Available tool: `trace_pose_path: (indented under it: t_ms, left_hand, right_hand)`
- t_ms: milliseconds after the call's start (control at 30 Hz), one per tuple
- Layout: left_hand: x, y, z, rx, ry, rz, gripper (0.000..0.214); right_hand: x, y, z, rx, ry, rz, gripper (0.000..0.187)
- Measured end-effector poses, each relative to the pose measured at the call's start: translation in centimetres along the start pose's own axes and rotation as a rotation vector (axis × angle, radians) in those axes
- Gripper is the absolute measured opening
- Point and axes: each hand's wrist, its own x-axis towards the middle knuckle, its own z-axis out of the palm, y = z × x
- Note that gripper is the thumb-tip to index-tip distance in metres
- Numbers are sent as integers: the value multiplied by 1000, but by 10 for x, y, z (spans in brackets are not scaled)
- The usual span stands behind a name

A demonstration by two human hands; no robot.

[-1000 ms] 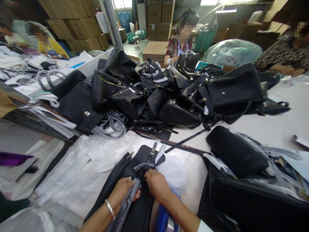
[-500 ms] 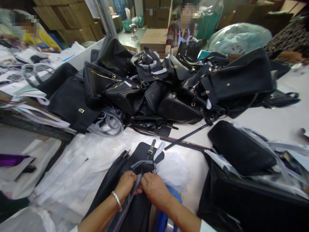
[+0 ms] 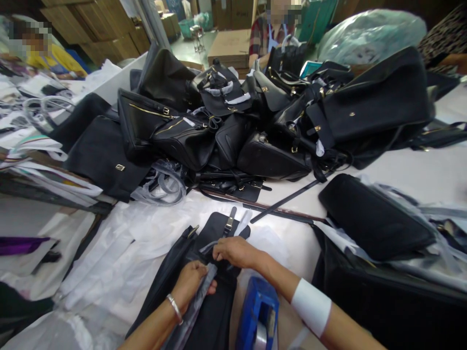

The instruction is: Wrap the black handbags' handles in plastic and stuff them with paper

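A black backpack (image 3: 219, 311) lies in front of me, its flap with a gold buckle (image 3: 229, 223) pointing away. My left hand (image 3: 191, 282), with a silver bangle on the wrist, is closed on a strap in clear plastic wrap (image 3: 199, 301) that runs down over the bag. My right hand (image 3: 235, 252) is at the top of the bag, just beyond the left one. Its fingers are pinched together beside a wrapped loop (image 3: 207, 246); what is between them is hidden. Close by on the right stands a blue tape dispenser (image 3: 259, 311).
A heap of black bags (image 3: 182, 141) spans the table's far side. More black bags (image 3: 375, 218) lie at my right. White wrapping sheets (image 3: 120, 243) spread on the left. Two people work beyond the heap, near stacked cartons (image 3: 229, 46).
My right hand has moved up and away from my left hand, toward the flap. The left hand keeps its hold on the wrapped strap. More of the tape dispenser now shows.
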Motion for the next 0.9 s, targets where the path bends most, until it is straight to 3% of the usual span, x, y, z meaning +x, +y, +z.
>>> trace_pose_path:
  t_ms: [233, 400, 533, 767, 900]
  left_hand:
    - [2, -2, -2, -38, -2, 5, 7]
    - [2, -1, -1, -27, 23, -26, 10]
    - [2, -2, -2, -23, 37, -24, 11]
    - [4, -2, -4, -38, 93, 16, 7]
    - [8, 2, -6, -46, 112, 3, 6]
  right_hand:
    - [11, -19, 19, -92, 19, -94, 14]
    - [10, -6, 16, 33, 41, -71, 31]
    - [14, 1, 16, 17, -6, -97, 26]
    - [24, -10, 25, -98, -15, -60, 19]
    - [12, -7, 17, -44, 70, 18, 30]
